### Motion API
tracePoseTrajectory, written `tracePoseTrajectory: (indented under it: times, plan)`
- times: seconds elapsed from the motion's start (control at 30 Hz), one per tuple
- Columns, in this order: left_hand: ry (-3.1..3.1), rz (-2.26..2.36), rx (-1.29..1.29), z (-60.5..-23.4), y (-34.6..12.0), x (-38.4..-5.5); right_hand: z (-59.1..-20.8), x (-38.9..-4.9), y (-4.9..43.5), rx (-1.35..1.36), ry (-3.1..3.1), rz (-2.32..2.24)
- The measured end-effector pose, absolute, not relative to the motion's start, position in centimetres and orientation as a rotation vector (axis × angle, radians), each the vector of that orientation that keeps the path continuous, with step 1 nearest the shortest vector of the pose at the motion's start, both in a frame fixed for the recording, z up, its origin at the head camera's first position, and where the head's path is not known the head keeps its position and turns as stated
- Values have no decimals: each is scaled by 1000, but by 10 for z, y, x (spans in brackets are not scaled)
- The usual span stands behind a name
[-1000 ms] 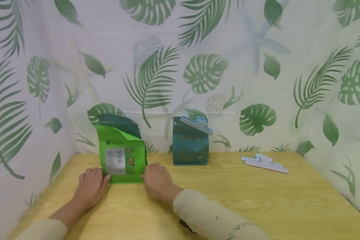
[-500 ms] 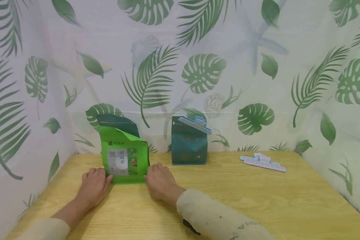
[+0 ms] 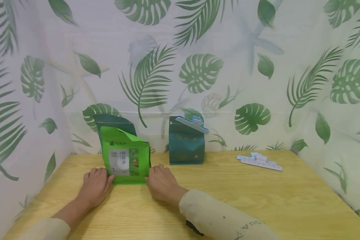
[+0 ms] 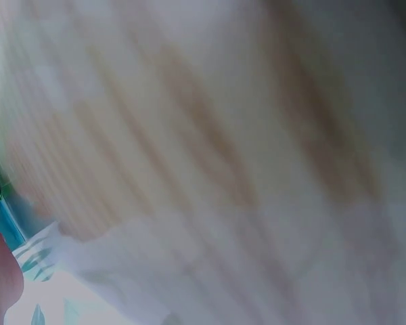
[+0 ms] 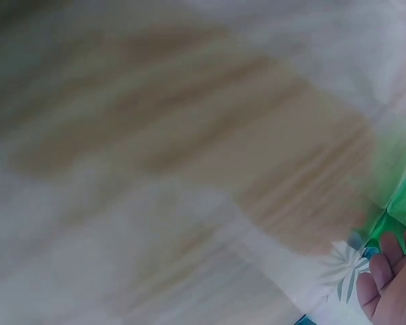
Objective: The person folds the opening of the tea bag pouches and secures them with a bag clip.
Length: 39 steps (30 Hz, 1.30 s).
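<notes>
A bright green tea bag (image 3: pixel 127 163) stands upright at the left of the table, its top flap folded over at a slant. My left hand (image 3: pixel 94 186) grips its lower left edge, thumb at the front. On the opposite lower edge my right hand (image 3: pixel 162 183) holds the bag with bent fingers. In the right wrist view, the right hand (image 5: pixel 389 284) appears beside the green bag (image 5: pixel 402 210). Only a sliver of the left hand (image 4: pixel 0 277) shows in the left wrist view. Behind the green bag stands a dark teal bag (image 3: pixel 114 121), mostly hidden.
Another teal bag (image 3: pixel 186 150) stands near the back edge, with a pale blue clip (image 3: pixel 193 124) slanted across its top. Several ruler-like clips (image 3: pixel 259 161) lie at the back right of the wooden table (image 3: pixel 228 186). A leaf-patterned cloth (image 3: pixel 258 86) hangs behind.
The green bag has slid a little to the right with both hands on it, relative to the teal bag behind. The whole head view has shifted slightly.
</notes>
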State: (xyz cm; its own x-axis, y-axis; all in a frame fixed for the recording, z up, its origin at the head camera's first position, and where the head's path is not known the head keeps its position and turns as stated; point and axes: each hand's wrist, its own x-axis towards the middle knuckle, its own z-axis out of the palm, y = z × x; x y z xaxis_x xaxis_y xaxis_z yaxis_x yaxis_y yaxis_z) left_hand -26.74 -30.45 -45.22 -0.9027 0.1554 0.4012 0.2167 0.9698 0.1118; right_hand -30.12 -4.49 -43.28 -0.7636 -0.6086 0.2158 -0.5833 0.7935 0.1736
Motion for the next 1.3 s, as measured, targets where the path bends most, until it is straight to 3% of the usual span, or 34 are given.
tracePoseTrajectory:
  times: [1.3]
  plan:
    - [-2699,-225,-342,-450,-262,-268,-438,-309,6,997,-2720,-33]
